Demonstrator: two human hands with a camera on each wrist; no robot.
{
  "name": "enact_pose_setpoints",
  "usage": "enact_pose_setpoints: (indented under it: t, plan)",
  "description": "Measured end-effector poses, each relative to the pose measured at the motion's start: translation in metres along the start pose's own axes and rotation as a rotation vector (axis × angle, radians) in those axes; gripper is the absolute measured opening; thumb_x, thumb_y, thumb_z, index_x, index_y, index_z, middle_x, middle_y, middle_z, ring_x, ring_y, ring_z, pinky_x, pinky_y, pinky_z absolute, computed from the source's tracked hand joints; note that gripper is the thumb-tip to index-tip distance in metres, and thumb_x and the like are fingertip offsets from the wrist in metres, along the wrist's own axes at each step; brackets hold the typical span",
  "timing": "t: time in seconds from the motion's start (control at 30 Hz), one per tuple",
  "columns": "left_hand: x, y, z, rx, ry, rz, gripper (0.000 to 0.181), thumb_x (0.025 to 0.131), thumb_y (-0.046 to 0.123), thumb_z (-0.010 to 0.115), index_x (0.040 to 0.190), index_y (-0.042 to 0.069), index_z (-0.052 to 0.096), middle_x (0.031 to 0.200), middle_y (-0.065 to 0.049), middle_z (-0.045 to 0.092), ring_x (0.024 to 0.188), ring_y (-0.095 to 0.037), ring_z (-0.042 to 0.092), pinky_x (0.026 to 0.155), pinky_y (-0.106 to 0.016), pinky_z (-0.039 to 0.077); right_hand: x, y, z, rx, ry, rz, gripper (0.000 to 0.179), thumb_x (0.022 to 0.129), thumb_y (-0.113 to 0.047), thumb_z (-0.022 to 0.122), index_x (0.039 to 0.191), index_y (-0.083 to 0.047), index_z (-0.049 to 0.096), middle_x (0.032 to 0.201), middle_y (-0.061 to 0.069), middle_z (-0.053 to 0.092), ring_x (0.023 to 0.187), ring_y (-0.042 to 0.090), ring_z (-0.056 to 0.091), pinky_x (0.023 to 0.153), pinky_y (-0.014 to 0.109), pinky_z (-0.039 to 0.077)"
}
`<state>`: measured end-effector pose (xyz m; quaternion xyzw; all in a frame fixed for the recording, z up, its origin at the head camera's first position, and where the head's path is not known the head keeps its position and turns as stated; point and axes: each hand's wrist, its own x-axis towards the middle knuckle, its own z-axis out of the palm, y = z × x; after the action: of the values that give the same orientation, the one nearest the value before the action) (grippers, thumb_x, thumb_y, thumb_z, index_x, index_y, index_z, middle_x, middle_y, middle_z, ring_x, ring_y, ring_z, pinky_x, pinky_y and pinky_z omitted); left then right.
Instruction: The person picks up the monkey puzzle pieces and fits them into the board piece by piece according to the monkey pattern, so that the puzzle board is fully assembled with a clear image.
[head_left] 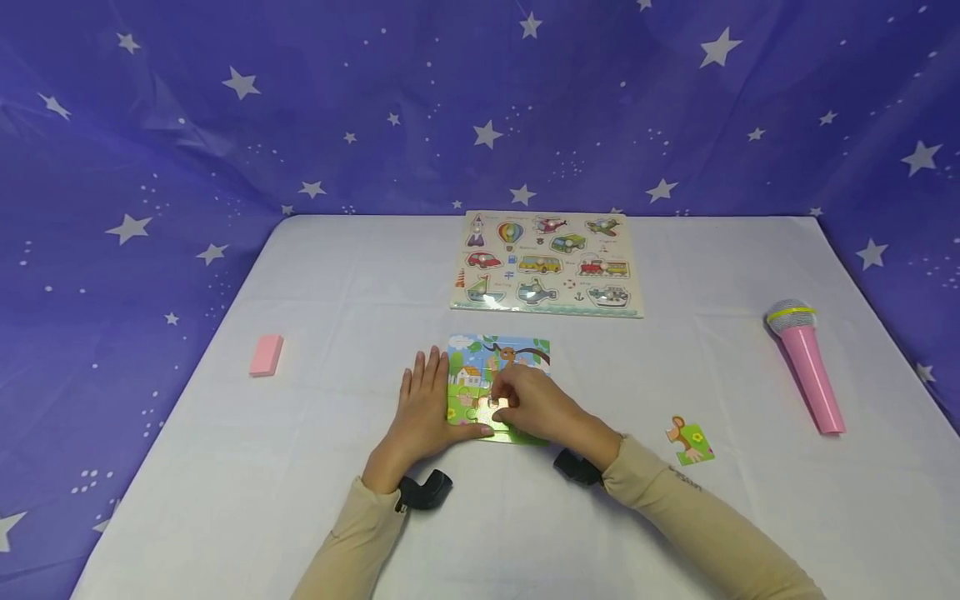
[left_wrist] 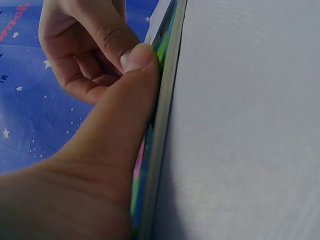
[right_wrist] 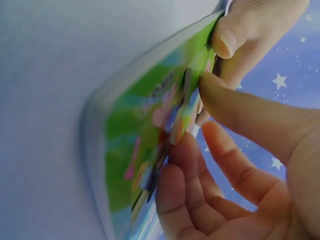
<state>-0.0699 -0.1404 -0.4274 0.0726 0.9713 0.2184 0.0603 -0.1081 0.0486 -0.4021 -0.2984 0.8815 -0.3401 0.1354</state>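
Note:
A small jigsaw puzzle (head_left: 463,354) with a house and an animal on a branch lies in front of me. My left hand (head_left: 422,417) rests flat along its left side, fingers straight, thumb along the front edge. Over the puzzle's lower middle, my right hand (head_left: 534,403) pinches a puzzle piece (right_wrist: 179,127) with thumb and fingertips. That piece stands slightly proud of the green surface in the right wrist view. A loose puzzle piece (head_left: 697,444), green with part of a brown animal, lies on the table to the right of my right hand.
Behind the puzzle lies a wooden vehicle peg board (head_left: 517,304). A pink microphone (head_left: 813,375) is at the far right and a pink block (head_left: 266,356) at the left. The white-covered table (head_left: 360,275) meets a blue star-patterned cloth (head_left: 420,100).

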Motion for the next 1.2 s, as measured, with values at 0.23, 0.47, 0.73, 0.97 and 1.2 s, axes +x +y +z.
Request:
enact_pose_setpoints:
  t: [0.23,0.47,0.73,0.97,1.2]
  plan:
    - [0.0,0.0,0.0,0.017,0.008,0.013,0.125,0.059,0.066,0.07,0.144,-0.004,0.01,0.152,-0.021,0.005,0.14,-0.038,-0.002,0.112,-0.054,0.005,-0.002,-0.002,0.003,-0.047,0.003,0.005,0.02,0.072,-0.015,0.076,0.083,-0.007,0.061,0.075,0.002,0.052,0.067,0.008,0.043,0.056,0.018,0.038]
    - [-0.001,-0.001,0.0,0.029,-0.013,0.011,0.129,0.056,0.066,0.071,0.144,-0.004,0.007,0.152,-0.02,0.004,0.14,-0.038,-0.003,0.112,-0.054,0.005,-0.004,-0.006,0.006,-0.096,0.013,0.003,0.018,0.074,-0.016,0.074,0.085,-0.008,0.061,0.079,0.0,0.05,0.068,0.009,0.042,0.057,0.019,0.037]
    - [0.0,-0.001,-0.001,0.022,-0.059,-0.004,0.13,0.058,0.069,0.069,0.145,-0.001,0.002,0.153,-0.017,-0.002,0.141,-0.034,-0.008,0.113,-0.052,0.0,-0.008,-0.009,0.007,-0.186,0.023,-0.025,0.016,0.074,-0.016,0.073,0.085,-0.011,0.062,0.08,-0.004,0.053,0.069,0.007,0.045,0.06,0.02,0.039]
    - [0.001,-0.001,0.0,0.021,-0.06,-0.001,0.13,0.058,0.069,0.068,0.145,-0.001,0.001,0.153,-0.017,-0.003,0.141,-0.034,-0.008,0.113,-0.052,0.0,-0.018,-0.007,0.003,-0.314,0.046,-0.157,0.014,0.076,-0.022,0.071,0.086,-0.013,0.067,0.086,-0.004,0.062,0.079,0.01,0.056,0.071,0.027,0.046]
    - [0.0,-0.001,-0.001,0.015,-0.048,-0.004,0.13,0.057,0.068,0.069,0.145,-0.001,0.002,0.153,-0.018,-0.002,0.14,-0.035,-0.008,0.113,-0.052,0.0,-0.033,-0.005,-0.005,-0.349,-0.017,-0.223,0.017,0.082,-0.025,0.064,0.096,-0.016,0.066,0.092,-0.006,0.064,0.086,0.01,0.056,0.079,0.032,0.043]
